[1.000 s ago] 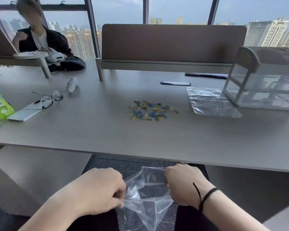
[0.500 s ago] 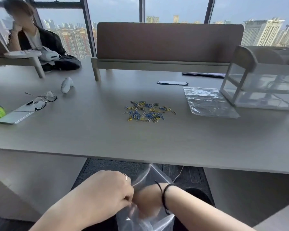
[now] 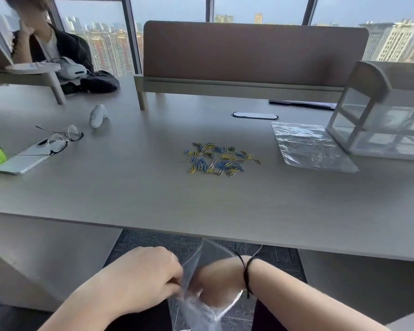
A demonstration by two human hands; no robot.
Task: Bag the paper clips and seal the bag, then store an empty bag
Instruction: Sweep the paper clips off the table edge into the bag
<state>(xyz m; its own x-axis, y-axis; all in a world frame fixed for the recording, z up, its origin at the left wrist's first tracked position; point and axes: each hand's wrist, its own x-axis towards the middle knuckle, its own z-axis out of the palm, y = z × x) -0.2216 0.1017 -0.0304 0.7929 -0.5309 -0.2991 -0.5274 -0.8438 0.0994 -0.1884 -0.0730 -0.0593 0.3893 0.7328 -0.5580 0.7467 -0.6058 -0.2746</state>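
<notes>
Head camera shows the grey worktop (image 3: 129,187) with a flat clear plastic bag (image 3: 308,146) and blue and yellow paper clips (image 3: 219,161). Below the edge, the left hand (image 3: 148,278) pinches an open transparent bag (image 3: 201,304); the right hand (image 3: 213,283) is inside it, its fingers hidden.

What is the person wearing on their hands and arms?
Both arms are bare, with no sleeves showing. The left hand has a thin ring on one finger. The right hand sits behind clear plastic, and its wrist carries a thin black cord bracelet, looped round more than once.
</notes>
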